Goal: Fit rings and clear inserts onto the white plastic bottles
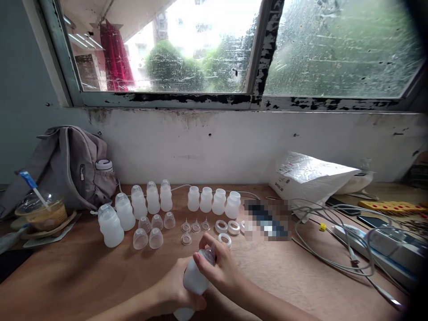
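Observation:
My left hand is wrapped round the body of a white translucent baby bottle, tilted above the wooden table. My right hand closes on the bottle's top, fingers around the ring and teat. Behind my hands lie several loose teats, white rings and clear caps. A row of capped bottles stands at the left, and several open bottles stand in the middle.
A grey backpack leans on the wall at the left, beside a plastic cup with a drink. A white bag, tangled cables and a power strip fill the right side.

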`<state>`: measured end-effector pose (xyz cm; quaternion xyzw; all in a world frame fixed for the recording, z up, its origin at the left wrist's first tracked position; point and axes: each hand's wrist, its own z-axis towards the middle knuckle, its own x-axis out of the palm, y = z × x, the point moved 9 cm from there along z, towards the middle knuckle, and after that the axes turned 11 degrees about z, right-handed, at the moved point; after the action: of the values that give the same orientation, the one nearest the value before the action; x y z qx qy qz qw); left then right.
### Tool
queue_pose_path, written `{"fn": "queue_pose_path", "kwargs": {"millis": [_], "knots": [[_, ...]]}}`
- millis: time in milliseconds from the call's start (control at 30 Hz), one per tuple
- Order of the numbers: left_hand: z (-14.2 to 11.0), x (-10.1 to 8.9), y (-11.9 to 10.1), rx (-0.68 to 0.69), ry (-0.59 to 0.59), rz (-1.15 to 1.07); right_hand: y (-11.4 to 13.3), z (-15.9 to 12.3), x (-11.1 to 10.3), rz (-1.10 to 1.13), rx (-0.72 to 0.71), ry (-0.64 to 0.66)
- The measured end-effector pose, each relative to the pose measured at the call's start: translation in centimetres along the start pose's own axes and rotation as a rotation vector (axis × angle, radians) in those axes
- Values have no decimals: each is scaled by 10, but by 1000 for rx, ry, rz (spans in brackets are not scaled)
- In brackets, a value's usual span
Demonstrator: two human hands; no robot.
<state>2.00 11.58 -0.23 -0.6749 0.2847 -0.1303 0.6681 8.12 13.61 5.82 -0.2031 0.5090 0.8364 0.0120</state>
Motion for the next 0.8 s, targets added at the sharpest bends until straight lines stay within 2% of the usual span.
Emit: {"fn": "queue_pose_path", "kwargs": {"millis": [67,167,233,300,367,533,800], "knots": [[-3,7,3,-67,92,-111,0,-2,3,87,25,38],[-10,22,11,-159,257,-366,-1,-5,17,321,112,185],[-13,28,12,-145,337,-545,-1,-5,24,493,175,280],[-13,25,11,-96,374,-681,-1,0,25,613,207,323],[-11,15,10,-44,338,-754,-5,9,18,668,209,310],[-5,-7,11,17,224,-720,-18,29,-7,624,196,213],[-2,-4,20,-37,245,-473,-17,30,-14,393,248,115]]}}
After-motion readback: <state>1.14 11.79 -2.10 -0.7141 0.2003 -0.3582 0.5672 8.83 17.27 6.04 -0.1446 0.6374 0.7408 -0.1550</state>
